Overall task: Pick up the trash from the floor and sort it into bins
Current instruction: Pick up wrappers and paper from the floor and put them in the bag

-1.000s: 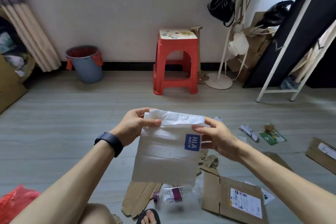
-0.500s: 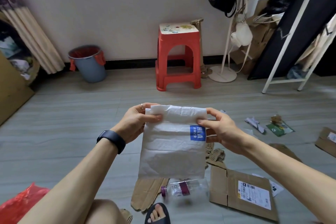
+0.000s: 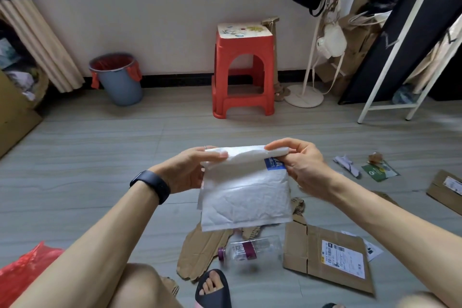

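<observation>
Both left hand (image 3: 186,170) and right hand (image 3: 303,165) are pinching the folded top of a white envelope (image 3: 246,197), possibly flattening it. Next move is calling for carrying it to a bin (image 3: 117,80).

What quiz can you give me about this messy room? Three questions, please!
1. True or false: the left hand and the right hand both hold the white envelope.
2. Which colour is the stool? A red, B green, C yellow.
3. Fill in: the clear bottle lies on the ___.
Key: 1 true; 2 A; 3 floor.
</observation>
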Demonstrator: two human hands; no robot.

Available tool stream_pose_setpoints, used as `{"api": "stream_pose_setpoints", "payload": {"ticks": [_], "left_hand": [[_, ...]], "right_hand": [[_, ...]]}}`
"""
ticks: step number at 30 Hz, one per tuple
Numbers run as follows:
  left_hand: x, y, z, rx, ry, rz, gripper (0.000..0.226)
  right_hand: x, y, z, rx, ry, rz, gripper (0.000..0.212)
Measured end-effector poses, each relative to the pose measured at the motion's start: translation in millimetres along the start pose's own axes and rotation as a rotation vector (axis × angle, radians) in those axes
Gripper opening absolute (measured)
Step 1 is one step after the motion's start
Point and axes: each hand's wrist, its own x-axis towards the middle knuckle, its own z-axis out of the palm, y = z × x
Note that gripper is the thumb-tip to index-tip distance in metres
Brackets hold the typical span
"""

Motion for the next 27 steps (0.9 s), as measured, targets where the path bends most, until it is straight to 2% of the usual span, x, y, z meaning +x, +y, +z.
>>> {"api": "stream_pose_setpoints", "payload": {"ticks": [3,5,8,10,12,15,18,22,27], "left_hand": [[3,0,0,-0.030,0.080,0.054,0.054],[4,1,0,-0.039,0.139,0.086,0.053],[5,1,-3,-0.046,0.211,0.115,0.045],[7,-1,-4,0.005,0.243,0.136,0.044],[9,-5,-3,0.155,0.308,0.167,0.042],[11,-8,-5,0.259,0.400,0.168,0.049],[8,-8,-11,0.125,0.347,0.087,0.048],[3,-9,-10,0.045,0.178,0.025,0.043],[4,-6,-5,-0.136,0.018,0.008,0.051]], "right_hand": [[1,2,-4,-0.014,-0.025,0.044,0.042],[0,2,-8,0.036,-0.127,0.128,0.031],[-2,2,-12,0.076,-0.239,0.276,0.043],[-3,7,-9,-0.038,-0.214,0.323,0.044],[-3,12,-6,-0.124,-0.156,0.305,0.039],[-2,12,-6,-0.093,-0.088,0.224,0.032],[-1,8,-8,-0.042,-0.025,0.141,0.036],[2,7,-8,-0.131,0.041,-0.009,0.033],[4,8,-8,-0.198,0.163,-0.112,0.026]]}}
